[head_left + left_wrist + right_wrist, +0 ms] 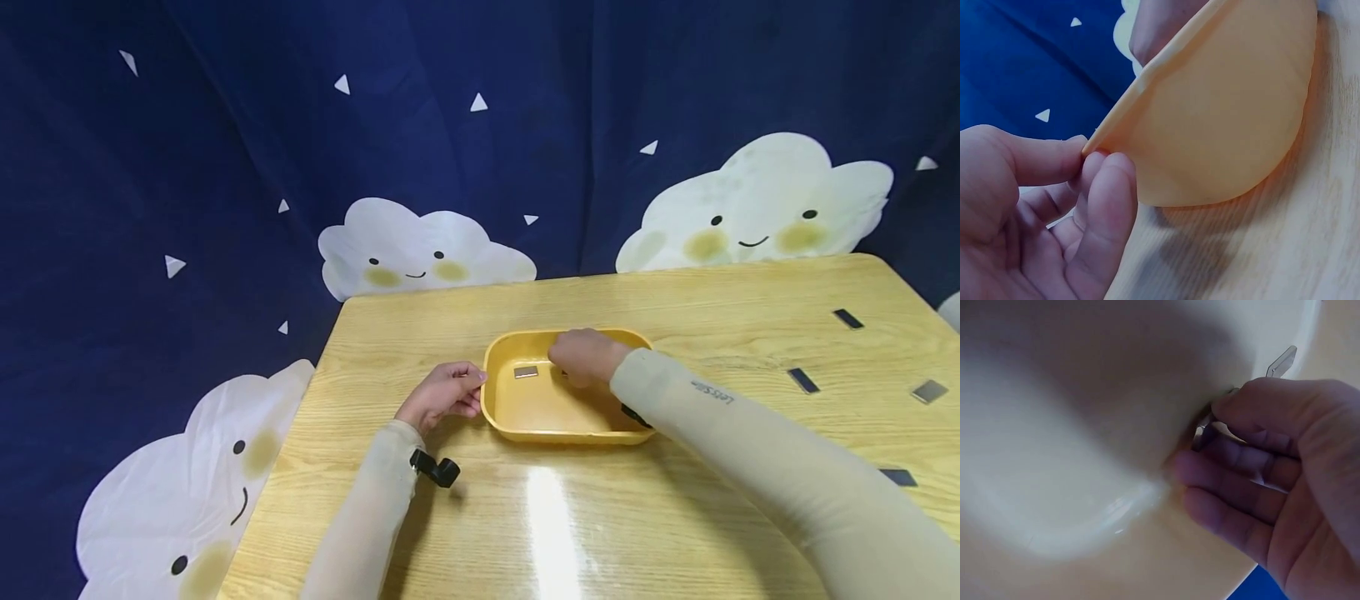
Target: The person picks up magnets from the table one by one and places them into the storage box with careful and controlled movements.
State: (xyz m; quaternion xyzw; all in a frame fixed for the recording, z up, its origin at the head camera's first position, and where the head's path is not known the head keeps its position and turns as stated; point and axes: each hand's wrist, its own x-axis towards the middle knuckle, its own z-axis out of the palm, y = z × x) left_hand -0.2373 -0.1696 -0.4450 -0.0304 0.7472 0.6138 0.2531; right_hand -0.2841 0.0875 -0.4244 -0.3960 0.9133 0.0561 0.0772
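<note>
A yellow plastic tub [517, 433] with rounded corners stands on the wooden table. My left hand [446, 392] pinches its left rim between thumb and fingertips, close up in the left wrist view on the tub wall [1229, 119]. Inside the tub, toward the far side, is my right hand [587, 357]. Its thumb and fingers pinch a small flat metallic piece [1200, 436], mostly hidden by the fingers, low over the tub floor. A second small rectangular metallic piece [526, 372] lies in the tub, left of the right hand.
On the right of the table [735, 325] lie several small flat rectangles: a dark one [848, 318] at the back, another dark one [803, 381], a grey one [929, 392], and one [897, 477] beside the right forearm. A blue cloud-print curtain [450, 150] hangs behind the table.
</note>
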